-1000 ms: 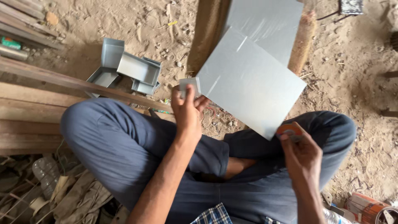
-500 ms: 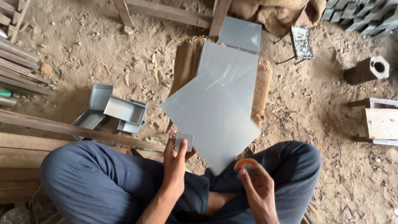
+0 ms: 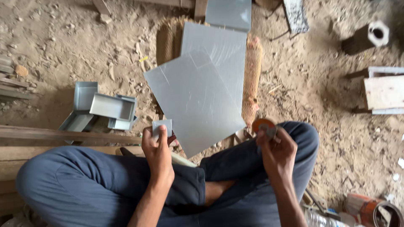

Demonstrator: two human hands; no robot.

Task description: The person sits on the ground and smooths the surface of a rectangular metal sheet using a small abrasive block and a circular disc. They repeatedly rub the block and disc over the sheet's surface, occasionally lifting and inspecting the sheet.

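I sit cross-legged on sandy ground. My left hand (image 3: 157, 149) holds a small grey metal piece (image 3: 162, 126) pinched between thumb and fingers, just left of a large grey metal sheet (image 3: 197, 98) that lies tilted in front of my knees. My right hand (image 3: 275, 148) grips a small orange-handled tool (image 3: 263, 125) above my right knee. A second grey sheet (image 3: 219, 54) lies under the first, on a woven mat (image 3: 252, 77).
Folded grey metal trays (image 3: 110, 107) are piled at the left beside long wooden planks (image 3: 63, 135). A third sheet (image 3: 229, 13) lies farther off. A wooden block (image 3: 385, 90) and a dark pipe-like piece (image 3: 365, 37) stand at right. Cans and a bottle (image 3: 366, 210) sit at bottom right.
The view has shifted upward, so the sheets sit lower and more ground shows. Both hands stay near my knees, the right still on the orange tool, the left still on the small piece.
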